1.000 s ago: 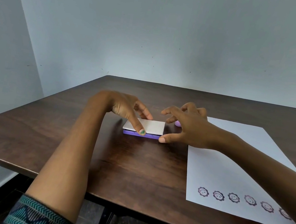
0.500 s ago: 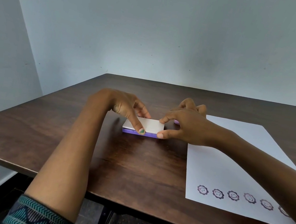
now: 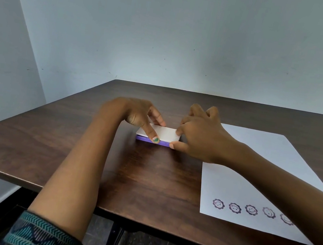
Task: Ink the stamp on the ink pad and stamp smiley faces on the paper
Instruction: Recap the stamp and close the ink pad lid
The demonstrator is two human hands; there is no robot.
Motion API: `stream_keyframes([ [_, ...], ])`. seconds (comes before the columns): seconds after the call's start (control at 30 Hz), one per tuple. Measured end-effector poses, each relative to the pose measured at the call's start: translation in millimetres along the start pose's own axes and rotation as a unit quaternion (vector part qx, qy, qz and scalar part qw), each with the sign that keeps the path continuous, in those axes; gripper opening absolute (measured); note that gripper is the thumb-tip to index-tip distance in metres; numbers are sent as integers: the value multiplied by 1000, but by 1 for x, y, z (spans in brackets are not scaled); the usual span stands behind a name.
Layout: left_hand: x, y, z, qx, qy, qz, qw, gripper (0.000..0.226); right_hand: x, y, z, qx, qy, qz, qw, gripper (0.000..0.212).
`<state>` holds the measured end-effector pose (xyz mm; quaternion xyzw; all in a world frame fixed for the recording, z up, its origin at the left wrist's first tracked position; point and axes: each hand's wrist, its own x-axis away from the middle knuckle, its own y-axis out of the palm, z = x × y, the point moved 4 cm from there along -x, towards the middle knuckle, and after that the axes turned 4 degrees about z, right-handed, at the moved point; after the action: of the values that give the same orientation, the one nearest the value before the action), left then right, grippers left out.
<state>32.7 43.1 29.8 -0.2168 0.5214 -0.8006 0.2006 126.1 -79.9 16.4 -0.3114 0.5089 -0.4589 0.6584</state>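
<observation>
The ink pad (image 3: 165,134) is a flat box with a white lid and a purple base, lying closed in the middle of the table. My left hand (image 3: 139,114) grips its left end, thumb on the front edge and fingers behind. My right hand (image 3: 198,137) grips its right end, thumb at the front corner and a finger on the lid. The stamp is hidden behind my right hand. A white paper (image 3: 263,170) lies to the right, with a row of several purple smiley stamps (image 3: 250,209) along its near edge.
The dark wooden table (image 3: 147,179) stands in a corner between two pale walls. Its near edge runs close under my forearms. Dark table legs and a dark floor show below.
My right hand moved left onto the ink pad's right end and now covers the purple stamp that showed behind it. The left hand stayed on the pad.
</observation>
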Motion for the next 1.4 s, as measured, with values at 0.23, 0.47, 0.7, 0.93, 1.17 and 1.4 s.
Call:
stream_keyframes([
  [0.23, 18, 7, -4, 54, 68, 77, 993, 61, 5, 0, 2, -14, 22, 21, 999, 37],
  [0.47, 42, 25, -29, 0, 110, 197, 974, 44, 5, 0, 0, -20, 8, 31, 999, 35],
  [0.7, 42, 31, -26, -55, 142, 253, 955, 37, 5, -4, 0, -27, 14, 34, 999, 30],
  [0.93, 46, 34, -27, -11, 134, 259, 956, 40, 7, -5, -2, -37, 20, 58, 997, 26],
  [1.17, 43, 40, -22, 5, 130, 261, 957, 51, 9, -3, 8, -36, 24, 92, 995, 42],
  [1.4, 41, 45, -17, -19, 126, 276, 953, 55, 15, -13, 27, -149, 103, 172, 968, 36],
])
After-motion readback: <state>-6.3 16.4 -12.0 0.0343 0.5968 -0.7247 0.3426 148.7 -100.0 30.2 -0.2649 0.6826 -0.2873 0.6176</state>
